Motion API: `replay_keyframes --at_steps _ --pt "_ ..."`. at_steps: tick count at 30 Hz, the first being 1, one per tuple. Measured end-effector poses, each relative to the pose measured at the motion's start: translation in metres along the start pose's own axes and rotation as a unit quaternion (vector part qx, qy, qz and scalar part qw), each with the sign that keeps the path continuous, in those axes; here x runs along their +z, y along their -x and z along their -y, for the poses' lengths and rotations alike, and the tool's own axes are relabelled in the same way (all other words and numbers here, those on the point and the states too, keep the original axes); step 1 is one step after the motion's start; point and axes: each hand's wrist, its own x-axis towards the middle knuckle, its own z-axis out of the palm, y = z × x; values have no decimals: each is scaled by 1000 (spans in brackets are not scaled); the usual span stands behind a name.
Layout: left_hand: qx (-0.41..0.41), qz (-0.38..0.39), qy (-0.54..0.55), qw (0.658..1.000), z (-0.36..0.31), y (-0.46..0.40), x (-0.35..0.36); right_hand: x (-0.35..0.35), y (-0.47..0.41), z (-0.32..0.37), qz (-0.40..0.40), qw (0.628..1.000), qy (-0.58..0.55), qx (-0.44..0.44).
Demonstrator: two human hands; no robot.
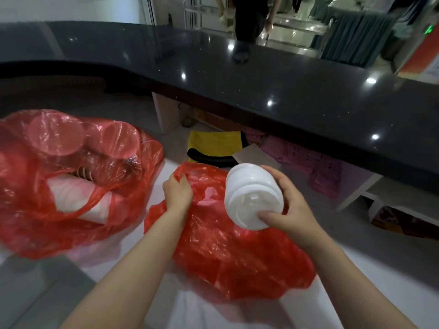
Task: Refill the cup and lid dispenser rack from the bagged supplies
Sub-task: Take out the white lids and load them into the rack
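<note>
Our left hand [177,189] bunches the near red bag [232,257] at its top; our right hand [288,210] curls around a stack of white lids [249,193].

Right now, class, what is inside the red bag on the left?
Through the red bag show stacks of white cups, round lids in clear wrap, and something brown and ridged. What lies lower down is covered by crumpled plastic.

My left hand [177,191] is clenched, fingers curled tight around a gathered fold. My right hand [288,210] cups outward, thumb and fingers wrapped. Both forearms reach forward, bare.
</note>
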Motion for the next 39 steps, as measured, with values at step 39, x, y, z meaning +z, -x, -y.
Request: replay_keyframes --at_steps 39 --pt "92 -167 163 968 95 253 -456 405 139 135 440 883 -119 -112"
